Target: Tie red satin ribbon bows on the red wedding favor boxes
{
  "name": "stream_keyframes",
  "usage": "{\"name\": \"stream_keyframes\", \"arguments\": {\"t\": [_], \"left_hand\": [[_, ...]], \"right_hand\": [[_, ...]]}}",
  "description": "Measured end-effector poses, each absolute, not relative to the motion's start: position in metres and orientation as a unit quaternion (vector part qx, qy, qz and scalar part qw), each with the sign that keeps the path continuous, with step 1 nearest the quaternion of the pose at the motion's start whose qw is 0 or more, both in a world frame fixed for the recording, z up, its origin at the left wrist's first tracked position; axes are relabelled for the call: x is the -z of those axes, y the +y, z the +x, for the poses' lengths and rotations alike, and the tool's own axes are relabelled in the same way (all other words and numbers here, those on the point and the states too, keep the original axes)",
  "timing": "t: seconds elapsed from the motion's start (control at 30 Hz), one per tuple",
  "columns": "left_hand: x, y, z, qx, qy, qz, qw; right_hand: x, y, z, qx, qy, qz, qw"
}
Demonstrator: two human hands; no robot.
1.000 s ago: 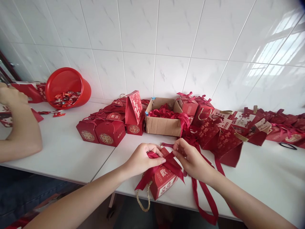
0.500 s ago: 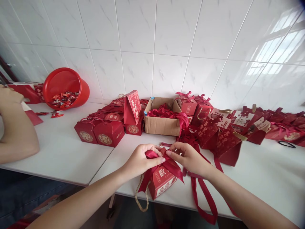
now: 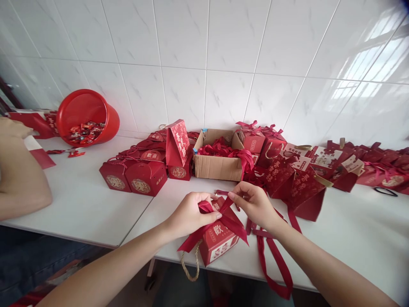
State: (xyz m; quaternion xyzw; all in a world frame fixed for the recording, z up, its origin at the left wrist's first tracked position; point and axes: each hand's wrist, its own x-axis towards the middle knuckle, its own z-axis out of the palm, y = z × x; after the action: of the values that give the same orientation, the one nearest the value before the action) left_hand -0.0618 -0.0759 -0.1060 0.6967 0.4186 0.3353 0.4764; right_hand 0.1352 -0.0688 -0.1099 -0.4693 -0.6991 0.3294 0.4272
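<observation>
A small red gift box with a rope handle stands at the near edge of the white table. A dark red ribbon is wrapped over its top, with its ends trailing left and right. My left hand is closed, pinching a loop of that ribbon on top of the box. My right hand is closed too, pinching another part of the ribbon just right of the left hand. Loose ribbon lengths hang off the table edge under my right forearm.
An open cardboard box of red ribbons sits behind my hands. Red gift boxes stand left of it and more lie piled right. A tipped red bucket of sweets lies far left. Another person's arm rests on the table's left.
My right hand has risen slightly and pulled its ribbon part up and back. The left ribbon tail has spread lower left. The other person's arm has shifted a little leftward.
</observation>
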Motion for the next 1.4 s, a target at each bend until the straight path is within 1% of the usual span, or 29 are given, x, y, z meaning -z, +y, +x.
{"name": "stream_keyframes", "arguments": {"t": [0.13, 0.23, 0.37, 0.47, 0.63, 0.8, 0.97, 1.07, 1.17, 1.23, 1.3, 1.4], "left_hand": [[0.106, -0.076, -0.064, -0.332, 0.417, 0.697, 0.479], [0.106, -0.074, -0.068, -0.352, 0.412, 0.684, 0.489], [0.104, -0.073, -0.069, -0.372, 0.4, 0.641, 0.54], [0.103, -0.076, -0.066, -0.374, 0.41, 0.643, 0.528], [0.103, -0.079, -0.062, -0.362, 0.437, 0.67, 0.479], [0.107, -0.076, -0.063, -0.367, 0.426, 0.684, 0.465], [0.108, -0.074, -0.065, -0.38, 0.413, 0.689, 0.46], [0.107, -0.073, -0.069, -0.364, 0.401, 0.693, 0.475], [0.108, -0.071, -0.073, -0.358, 0.382, 0.686, 0.505], [0.11, -0.068, -0.076, -0.368, 0.374, 0.659, 0.539], [0.111, -0.066, -0.077, -0.37, 0.367, 0.629, 0.577], [0.11, -0.065, -0.078, -0.367, 0.353, 0.603, 0.614]], "right_hand": [[0.109, -0.068, 0.137, -0.329, -0.713, -0.476, 0.397], [0.103, -0.069, 0.139, -0.359, -0.719, -0.475, 0.359], [0.095, -0.075, 0.141, -0.417, -0.7, -0.464, 0.347], [0.096, -0.077, 0.141, -0.439, -0.703, -0.452, 0.33], [0.102, -0.075, 0.141, -0.377, -0.728, -0.458, 0.344], [0.105, -0.073, 0.139, -0.306, -0.739, -0.47, 0.375], [0.111, -0.073, 0.142, -0.278, -0.744, -0.481, 0.371], [0.109, -0.071, 0.15, -0.298, -0.748, -0.472, 0.359], [0.099, -0.07, 0.16, -0.304, -0.728, -0.472, 0.394], [0.09, -0.072, 0.164, -0.269, -0.722, -0.466, 0.435], [0.082, -0.077, 0.161, -0.213, -0.751, -0.439, 0.444], [0.079, -0.087, 0.145, -0.127, -0.827, -0.385, 0.389]]}}
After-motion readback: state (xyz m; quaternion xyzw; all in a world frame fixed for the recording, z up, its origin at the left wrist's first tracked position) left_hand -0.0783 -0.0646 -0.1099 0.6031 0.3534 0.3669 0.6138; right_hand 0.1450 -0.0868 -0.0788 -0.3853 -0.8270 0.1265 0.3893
